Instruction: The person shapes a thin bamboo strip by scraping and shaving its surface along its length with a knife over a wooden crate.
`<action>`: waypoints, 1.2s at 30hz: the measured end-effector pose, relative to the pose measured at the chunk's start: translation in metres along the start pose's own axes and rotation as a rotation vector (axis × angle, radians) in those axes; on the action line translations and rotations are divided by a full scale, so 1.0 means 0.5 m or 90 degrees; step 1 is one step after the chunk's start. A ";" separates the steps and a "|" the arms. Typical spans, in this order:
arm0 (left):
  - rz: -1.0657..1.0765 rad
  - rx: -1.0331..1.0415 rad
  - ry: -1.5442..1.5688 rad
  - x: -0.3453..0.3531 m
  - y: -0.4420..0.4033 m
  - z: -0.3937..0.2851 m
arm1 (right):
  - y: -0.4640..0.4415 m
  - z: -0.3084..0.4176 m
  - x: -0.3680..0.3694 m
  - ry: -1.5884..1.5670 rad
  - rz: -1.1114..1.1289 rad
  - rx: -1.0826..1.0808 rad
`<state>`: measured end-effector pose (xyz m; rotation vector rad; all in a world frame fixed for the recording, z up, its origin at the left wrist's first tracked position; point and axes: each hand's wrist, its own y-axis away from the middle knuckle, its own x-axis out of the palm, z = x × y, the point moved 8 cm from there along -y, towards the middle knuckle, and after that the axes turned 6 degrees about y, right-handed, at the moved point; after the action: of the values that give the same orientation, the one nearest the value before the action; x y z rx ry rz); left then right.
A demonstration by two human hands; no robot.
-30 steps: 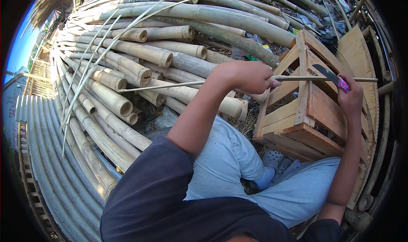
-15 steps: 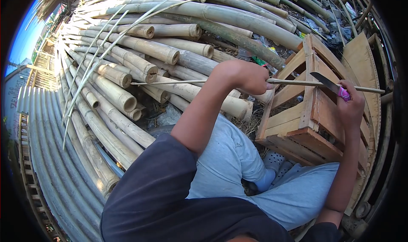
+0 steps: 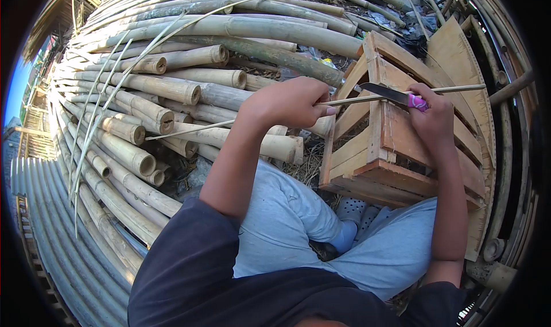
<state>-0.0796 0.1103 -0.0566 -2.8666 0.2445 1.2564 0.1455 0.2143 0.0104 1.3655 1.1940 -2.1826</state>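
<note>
nearest me, below both hands, are my light blue cloth trousers (image 3: 287,218); if the blade skidded off, it could drop toward them. the greater worry is my left hand (image 3: 291,101): the dark-bladed knife with the swirled pink handle (image 3: 396,96) has its tip pointing that way, so too hard a push might run it along into my knuckles. the thin pale bamboo strip (image 3: 351,100) could also twist or crack if my pinch slackened or the edge dug too deep.

my hands are apart. the left is curled tight, thumb pressing the strip; the right (image 3: 434,117) is wrapped round the handle, fingers folded. the strip runs from left of my left hand to past my right, and the blade crosses it between them; i can't tell how deep it bites. beneath is a brown slatted wooden crate (image 3: 404,133), and farther off, leftward of my left hand, round tan bamboo poles (image 3: 252,26)
</note>
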 end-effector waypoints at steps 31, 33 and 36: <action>-0.064 0.050 0.099 0.069 -0.064 -0.096 | 0.009 -0.080 -0.045 0.023 0.096 0.358; -0.073 0.046 0.082 0.071 -0.063 -0.094 | -0.016 -0.101 -0.072 0.031 0.102 0.345; -0.075 0.055 0.071 0.074 -0.063 -0.096 | -0.013 -0.138 -0.105 0.028 0.031 0.480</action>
<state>-0.0154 0.1330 -0.0526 -2.8339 0.1244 1.0428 0.2093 0.2631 0.0444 1.6723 0.3136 -2.7004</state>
